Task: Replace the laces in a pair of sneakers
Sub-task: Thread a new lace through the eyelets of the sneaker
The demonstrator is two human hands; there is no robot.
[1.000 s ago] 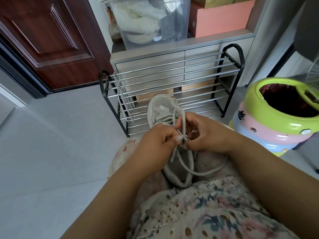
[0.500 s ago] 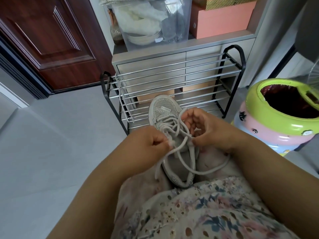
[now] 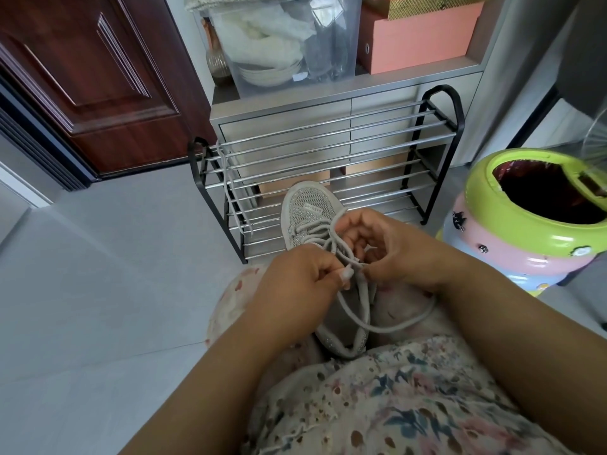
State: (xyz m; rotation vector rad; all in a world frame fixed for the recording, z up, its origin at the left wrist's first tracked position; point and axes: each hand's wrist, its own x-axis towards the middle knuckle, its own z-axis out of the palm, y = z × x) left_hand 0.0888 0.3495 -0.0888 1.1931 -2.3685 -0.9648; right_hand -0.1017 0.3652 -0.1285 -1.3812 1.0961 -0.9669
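A: Surroundings, item by item?

B: I log a black-framed shoe rack with chrome rails [image 3: 328,165] ahead, a spare grey lace [image 3: 230,178] hung over its left end. Behind it, a grey drawer cabinet [image 3: 282,123] bearing a clear plastic storage bin [image 3: 282,41] and a salmon-pink cardboard box [image 3: 417,37]. Dark red panelled door [image 3: 92,80] to the left; a green, pink and blue striped ceramic pot [image 3: 525,244] to the right. Both hands cover the shoe's middle, so I cannot see the eyelets there.

A: Changes from half a second ago?

B: The left hand [image 3: 295,290] has moved back in from the left; the two hands now nearly meet over the tongue.

A: Grip and lie of the shoe?

B: Grey mesh sneaker with glittered trim [image 3: 308,211] lies on the floral-skirted lap [image 3: 394,405], long axis running away from me, toe toward the rack, heel toward the body. Left thumb and forefinger pinch the grey round lace [image 3: 358,320]; the right hand [image 3: 394,254] curls round it also. A loose loop trails across the right thigh.
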